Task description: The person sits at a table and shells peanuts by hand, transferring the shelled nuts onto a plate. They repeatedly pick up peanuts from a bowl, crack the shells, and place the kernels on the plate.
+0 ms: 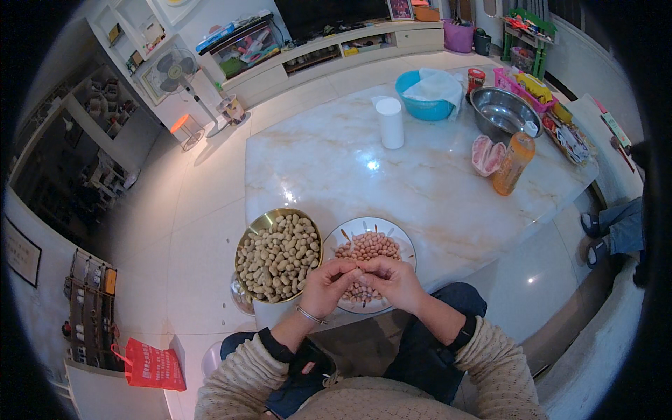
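Note:
My left hand (332,286) and my right hand (395,283) meet fingertip to fingertip over a white patterned plate (332,242). Pinched between them is a small peanut (359,269), mostly hidden by the fingers. Reddish shelled peanut kernels (371,244) lie heaped on the plate, partly covered by both hands. To the left of the plate, a gold-coloured metal bowl (255,227) is filled with unshelled peanuts (281,254). My left wrist is beside this bowl's right rim.
On the marble-patterned table (315,157) stand a white cylindrical container (390,123), a blue basin (425,102), a steel bowl (504,113), peeled pomelo (487,156) and an orange bottle (513,164). A clear container (242,295) is below the gold-coloured bowl. A person's legs (622,226) show at right.

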The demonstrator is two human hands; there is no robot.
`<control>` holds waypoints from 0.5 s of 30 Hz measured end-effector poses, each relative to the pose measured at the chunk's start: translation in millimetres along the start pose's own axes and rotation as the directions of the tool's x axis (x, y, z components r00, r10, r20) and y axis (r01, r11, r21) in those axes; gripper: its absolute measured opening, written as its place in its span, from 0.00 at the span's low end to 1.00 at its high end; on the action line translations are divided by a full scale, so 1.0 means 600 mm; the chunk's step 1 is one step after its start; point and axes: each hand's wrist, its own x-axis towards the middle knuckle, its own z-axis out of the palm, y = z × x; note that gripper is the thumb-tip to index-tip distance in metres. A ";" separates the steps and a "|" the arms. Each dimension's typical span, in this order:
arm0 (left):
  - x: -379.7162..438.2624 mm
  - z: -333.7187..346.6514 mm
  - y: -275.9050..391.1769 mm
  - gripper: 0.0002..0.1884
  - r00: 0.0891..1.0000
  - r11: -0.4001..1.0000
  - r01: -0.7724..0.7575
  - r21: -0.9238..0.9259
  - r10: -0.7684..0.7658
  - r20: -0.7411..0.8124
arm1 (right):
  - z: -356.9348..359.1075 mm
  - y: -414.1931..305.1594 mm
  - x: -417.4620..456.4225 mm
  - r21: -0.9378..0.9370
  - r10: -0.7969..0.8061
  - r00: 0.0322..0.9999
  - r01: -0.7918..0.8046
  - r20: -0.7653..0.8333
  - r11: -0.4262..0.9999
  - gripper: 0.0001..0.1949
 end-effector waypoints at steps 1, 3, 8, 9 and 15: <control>0.000 -0.001 0.006 0.08 1.000 1.000 0.006 0.005 -0.006 0.009 | -0.002 0.002 0.000 0.061 0.008 1.000 -0.009 0.020 0.998 0.10; 0.001 -0.008 0.011 0.09 0.996 0.995 0.079 -0.056 -0.076 0.044 | -0.007 0.010 0.002 0.180 0.019 0.998 -0.030 0.061 0.983 0.10; -0.008 -0.028 0.011 0.10 0.945 0.840 0.325 -0.434 -0.309 0.111 | -0.006 -0.016 0.005 0.418 0.130 0.982 -0.175 0.135 0.891 0.11; -0.007 -0.031 0.010 0.10 0.958 0.852 0.281 -0.442 -0.275 0.079 | -0.005 -0.019 0.007 0.447 0.136 0.980 -0.188 0.147 0.875 0.12; -0.006 -0.048 0.033 0.10 0.988 0.833 -0.154 0.532 0.147 0.056 | -0.023 -0.020 0.002 -0.732 -0.278 0.961 0.195 0.007 0.653 0.14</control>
